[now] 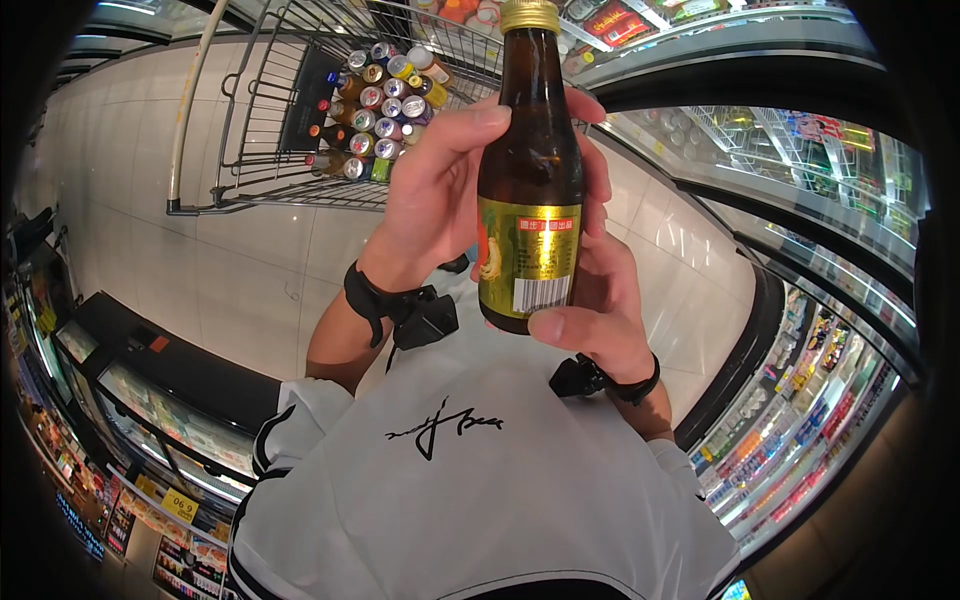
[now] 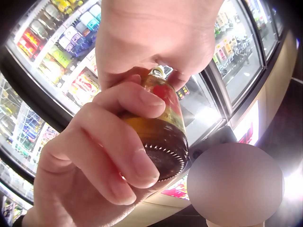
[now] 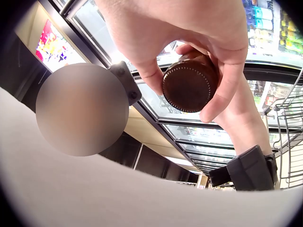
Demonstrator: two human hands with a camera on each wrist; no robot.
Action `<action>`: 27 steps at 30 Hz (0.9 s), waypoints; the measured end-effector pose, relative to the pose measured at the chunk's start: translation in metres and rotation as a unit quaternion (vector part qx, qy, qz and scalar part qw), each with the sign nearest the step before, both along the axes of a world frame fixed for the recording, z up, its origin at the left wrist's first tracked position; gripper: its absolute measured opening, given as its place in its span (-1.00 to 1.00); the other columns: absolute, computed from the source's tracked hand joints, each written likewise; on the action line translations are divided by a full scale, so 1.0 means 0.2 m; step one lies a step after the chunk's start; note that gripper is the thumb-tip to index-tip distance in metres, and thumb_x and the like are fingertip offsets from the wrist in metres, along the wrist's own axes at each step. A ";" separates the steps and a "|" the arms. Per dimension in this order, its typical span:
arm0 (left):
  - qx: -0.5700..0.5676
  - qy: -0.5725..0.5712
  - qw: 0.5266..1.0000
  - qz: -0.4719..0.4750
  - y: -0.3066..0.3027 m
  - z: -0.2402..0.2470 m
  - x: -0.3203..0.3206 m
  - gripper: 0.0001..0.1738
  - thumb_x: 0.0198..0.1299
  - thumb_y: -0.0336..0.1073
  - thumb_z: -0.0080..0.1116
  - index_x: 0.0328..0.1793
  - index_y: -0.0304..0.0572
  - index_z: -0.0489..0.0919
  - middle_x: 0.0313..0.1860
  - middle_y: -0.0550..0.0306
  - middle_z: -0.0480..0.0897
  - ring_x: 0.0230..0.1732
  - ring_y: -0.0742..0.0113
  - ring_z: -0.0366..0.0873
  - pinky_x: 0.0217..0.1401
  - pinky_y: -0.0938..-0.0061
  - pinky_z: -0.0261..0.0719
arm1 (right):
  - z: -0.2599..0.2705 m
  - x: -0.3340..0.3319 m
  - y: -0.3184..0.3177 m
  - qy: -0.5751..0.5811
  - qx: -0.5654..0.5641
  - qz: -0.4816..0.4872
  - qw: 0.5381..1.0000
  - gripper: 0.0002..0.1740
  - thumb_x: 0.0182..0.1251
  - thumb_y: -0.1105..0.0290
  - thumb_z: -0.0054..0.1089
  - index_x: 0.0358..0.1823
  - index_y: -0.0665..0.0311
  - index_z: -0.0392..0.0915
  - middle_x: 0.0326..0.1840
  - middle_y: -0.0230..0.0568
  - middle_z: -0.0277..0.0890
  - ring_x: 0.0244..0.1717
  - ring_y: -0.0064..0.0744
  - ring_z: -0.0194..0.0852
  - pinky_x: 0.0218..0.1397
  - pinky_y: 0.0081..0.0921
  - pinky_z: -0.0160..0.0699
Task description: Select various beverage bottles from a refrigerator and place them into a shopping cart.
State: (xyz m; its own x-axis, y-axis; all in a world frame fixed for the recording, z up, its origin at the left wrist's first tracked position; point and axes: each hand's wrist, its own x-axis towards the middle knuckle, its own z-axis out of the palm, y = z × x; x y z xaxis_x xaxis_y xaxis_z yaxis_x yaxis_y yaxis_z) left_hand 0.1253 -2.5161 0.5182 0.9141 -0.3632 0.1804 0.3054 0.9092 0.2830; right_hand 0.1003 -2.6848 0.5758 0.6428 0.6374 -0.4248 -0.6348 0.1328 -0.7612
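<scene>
I see the brown bottle [image 1: 530, 180] held upright at centre, label facing near, seemingly for reading; left hand [image 1: 440, 190] curls round its shoulder; right hand [image 1: 600, 300] grips its base; cart [image 1: 270, 150] far left.

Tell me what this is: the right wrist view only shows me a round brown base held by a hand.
Observer: A brown glass bottle. The head view shows a gold cap on its neck.
Visitor: Any label?
Observer: Yes, a gold label with a barcode faces the head camera.
Visitor: Does the other hand help?
Observer: The left hand has its grip on the bottle's upper body, while the right hand holds the base.
</scene>
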 end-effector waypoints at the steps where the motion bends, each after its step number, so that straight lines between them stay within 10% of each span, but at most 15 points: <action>1: 0.000 0.000 1.000 0.000 0.00 0.00 0.00 -0.32 0.39 0.00 -0.25 0.38 -0.50 0.23 -0.02 -0.35 0.58 -0.08 -0.01 0.65 0.06 0.24 0.63 | 0.00 0.00 0.00 0.004 0.000 -0.001 1.000 -0.27 -0.02 0.49 0.43 0.26 0.40 0.37 0.14 -0.24 0.49 0.20 -0.42 0.43 0.32 -0.40 0.32; 17: -0.001 0.012 1.000 0.013 0.03 0.02 -0.02 -0.36 0.41 0.00 -0.18 0.35 -0.46 0.28 -0.04 -0.35 0.59 -0.10 -0.05 0.66 0.03 0.20 0.64 | 0.01 -0.01 0.05 -0.003 0.002 0.008 1.000 -0.21 -0.03 0.50 0.42 0.32 0.40 0.33 0.19 -0.24 0.47 0.24 -0.42 0.40 0.36 -0.39 0.29; 19: 0.004 0.010 1.000 0.016 0.04 0.02 -0.02 -0.36 0.41 0.00 -0.18 0.35 -0.46 0.28 -0.04 -0.35 0.59 -0.10 -0.05 0.66 0.02 0.21 0.64 | 0.02 -0.03 0.09 -0.050 -0.077 -0.031 0.995 -0.09 -0.23 0.27 0.35 0.30 0.49 0.39 0.02 0.06 0.58 0.09 -0.14 0.61 0.13 -0.32 0.64; 23: 0.000 0.011 1.000 0.012 0.04 0.03 -0.03 -0.36 0.41 0.00 -0.18 0.34 -0.47 0.28 -0.04 -0.35 0.59 -0.10 -0.04 0.66 0.02 0.22 0.65 | 0.02 -0.03 0.08 -0.051 -0.078 -0.031 0.995 -0.09 -0.23 0.27 0.34 0.30 0.49 0.39 0.02 0.06 0.58 0.09 -0.14 0.61 0.13 -0.32 0.65; 27: -0.003 0.012 1.000 0.010 0.05 0.03 -0.04 -0.36 0.40 0.00 -0.18 0.34 -0.47 0.28 -0.04 -0.35 0.60 -0.11 -0.03 0.66 0.02 0.22 0.65 | 0.01 -0.03 0.06 -0.003 0.001 0.009 1.000 -0.23 -0.02 0.51 0.42 0.31 0.40 0.34 0.18 -0.24 0.47 0.22 -0.43 0.43 0.35 -0.39 0.32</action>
